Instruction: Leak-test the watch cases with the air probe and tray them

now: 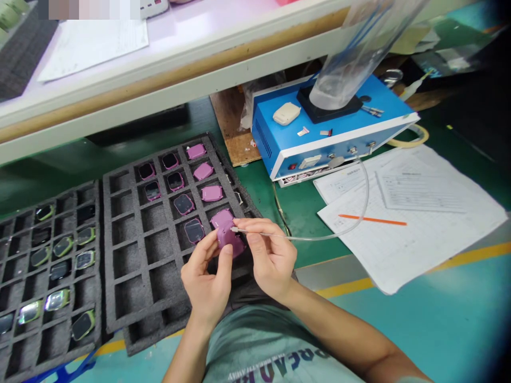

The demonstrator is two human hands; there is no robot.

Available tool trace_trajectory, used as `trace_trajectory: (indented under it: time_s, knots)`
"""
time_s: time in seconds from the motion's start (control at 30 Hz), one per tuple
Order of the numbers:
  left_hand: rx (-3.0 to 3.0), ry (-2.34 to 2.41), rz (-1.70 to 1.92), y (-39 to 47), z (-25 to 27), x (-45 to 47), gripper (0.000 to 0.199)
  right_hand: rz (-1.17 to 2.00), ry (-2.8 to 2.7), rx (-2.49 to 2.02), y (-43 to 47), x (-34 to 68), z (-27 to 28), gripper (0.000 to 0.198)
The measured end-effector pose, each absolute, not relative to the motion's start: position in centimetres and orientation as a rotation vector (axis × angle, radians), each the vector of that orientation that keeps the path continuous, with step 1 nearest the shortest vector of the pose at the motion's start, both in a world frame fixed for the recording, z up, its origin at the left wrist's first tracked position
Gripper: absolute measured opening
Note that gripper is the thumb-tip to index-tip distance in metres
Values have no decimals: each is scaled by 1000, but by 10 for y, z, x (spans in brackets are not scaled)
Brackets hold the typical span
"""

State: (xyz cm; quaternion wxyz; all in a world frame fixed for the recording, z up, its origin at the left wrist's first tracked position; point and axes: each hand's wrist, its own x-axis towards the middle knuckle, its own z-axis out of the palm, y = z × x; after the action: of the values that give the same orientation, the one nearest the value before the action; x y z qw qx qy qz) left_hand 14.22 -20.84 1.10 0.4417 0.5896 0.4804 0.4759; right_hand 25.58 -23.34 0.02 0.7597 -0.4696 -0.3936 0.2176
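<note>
My left hand (pixel 210 274) grips a purple smartwatch case (pixel 235 246) by its edge, between thumb and fingers. In my right hand (pixel 273 260) is the end of a thin clear tube (pixel 319 239), pinched between thumb and fingers. The tube's small pale tip meets the back of the case; whether it sits in a hole there I cannot tell. From my right hand the tube curves up to a fitting on the front of a blue box-shaped machine (pixel 275 122). Just behind the held case, another purple piece partly shows over the foam tray (pixel 130 239).
Purple watches, some screen up, lie in the tray's compartments. A second foam tray (pixel 99 213) with green-edged watches stands at left. A clear cylinder (pixel 339 74) and a cream case (pixel 286 113) sit on the machine. Papers (pixel 391 255) bear an orange stick (pixel 373 219). A shelf (pixel 171 58) overhangs.
</note>
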Motion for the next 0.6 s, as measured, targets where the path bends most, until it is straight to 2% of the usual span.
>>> trace_trajectory:
  time_s: [0.6]
  knots:
    - [1487, 1177, 1160, -206, 16, 142, 27, 461, -865, -1069, -234, 255, -1, 16]
